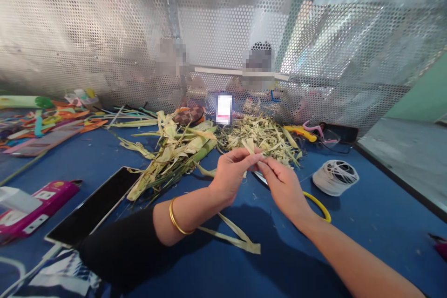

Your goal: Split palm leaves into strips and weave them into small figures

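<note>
My left hand [233,172] and my right hand [283,185] meet above the blue table [104,158], both pinching a pale leaf strip [250,146] between thumb and fingers. A gold bangle [175,218] circles my left wrist. Under my left forearm lies a long folded leaf strip [237,236]. A pile of long pale leaves [171,149] lies just behind my left hand, and a heap of shredded strips [261,135] lies behind both hands.
A spool of white thread [335,177] sits right of my hands, with a yellow ring [319,205] beneath my right wrist. A phone [92,207] and pink box [38,205] lie left. A perforated metal screen [104,37] stands behind, with people beyond it. Yellow tool [300,131] lies at back.
</note>
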Demonstrator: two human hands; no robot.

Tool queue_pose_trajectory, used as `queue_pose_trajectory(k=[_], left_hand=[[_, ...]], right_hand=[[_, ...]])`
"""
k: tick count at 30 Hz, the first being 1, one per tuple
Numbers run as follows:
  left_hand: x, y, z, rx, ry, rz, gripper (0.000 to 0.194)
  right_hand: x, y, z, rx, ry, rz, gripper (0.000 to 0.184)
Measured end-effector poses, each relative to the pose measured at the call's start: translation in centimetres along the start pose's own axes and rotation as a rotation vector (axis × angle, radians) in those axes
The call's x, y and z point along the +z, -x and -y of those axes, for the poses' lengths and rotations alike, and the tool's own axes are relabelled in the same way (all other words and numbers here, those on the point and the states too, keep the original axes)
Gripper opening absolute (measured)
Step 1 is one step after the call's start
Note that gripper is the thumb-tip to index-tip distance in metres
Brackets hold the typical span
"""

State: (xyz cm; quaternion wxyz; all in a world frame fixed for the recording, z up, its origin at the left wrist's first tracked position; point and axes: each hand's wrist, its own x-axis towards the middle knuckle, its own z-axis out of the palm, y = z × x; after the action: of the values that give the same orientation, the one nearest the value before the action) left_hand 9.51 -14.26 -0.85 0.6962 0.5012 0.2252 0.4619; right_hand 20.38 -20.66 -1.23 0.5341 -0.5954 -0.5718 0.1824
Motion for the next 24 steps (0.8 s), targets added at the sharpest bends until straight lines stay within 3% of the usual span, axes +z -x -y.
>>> queue_pose_trajectory(k=[2, 5, 8, 10, 14, 16, 18, 21, 24], left_hand=[[-0.2, -0.1, -0.1, -0.009, 0.030, 0.105, 0.021], [-0.4, -0.1, -0.5, 0.107, -0.045, 0.252, 0.017], [-0.3, 0.0, -0.9, 0.183, -0.079, 0.211, 0.009], [-0.1, 0.0, -1.0, 0.086, 0.038, 0.086, 0.011], [0.2, -0.2, -1.1, -0.221, 0.264, -0.074, 0.009], [0.1, -0.5, -1.5, -0.303, 0.330, -0.138, 0.009], [-0.1, -1.0, -1.9, -0.341, 0.398, -0.176, 0.015], [-0.6, -1.6, -2.6, -0.327, 0.475, -0.131, 0.017], [-0.9, -1.9, -2.8, -0.313, 0.463, -0.090, 0.019]], right_hand=[[-0.1, -0.2, 0.0, 0.082, -0.131, 0.004, 0.028], [-0.2, -0.4, 0.1, 0.313, -0.437, 0.069, 0.032], [0.0, -0.3, 0.2, 0.389, -0.529, 0.145, 0.033], [0.1, 0.0, 0.4, 0.245, -0.317, 0.137, 0.033], [0.1, 0.9, 0.8, -0.335, 0.544, 0.004, 0.030], [0.1, 1.3, 0.8, -0.510, 0.892, -0.041, 0.029], [0.2, 1.4, 0.7, -0.545, 1.067, -0.049, 0.027], [0.6, 1.7, 0.7, -0.512, 1.111, -0.026, 0.023], [1.0, 2.3, 1.2, -0.649, 1.162, -0.011, 0.023]])
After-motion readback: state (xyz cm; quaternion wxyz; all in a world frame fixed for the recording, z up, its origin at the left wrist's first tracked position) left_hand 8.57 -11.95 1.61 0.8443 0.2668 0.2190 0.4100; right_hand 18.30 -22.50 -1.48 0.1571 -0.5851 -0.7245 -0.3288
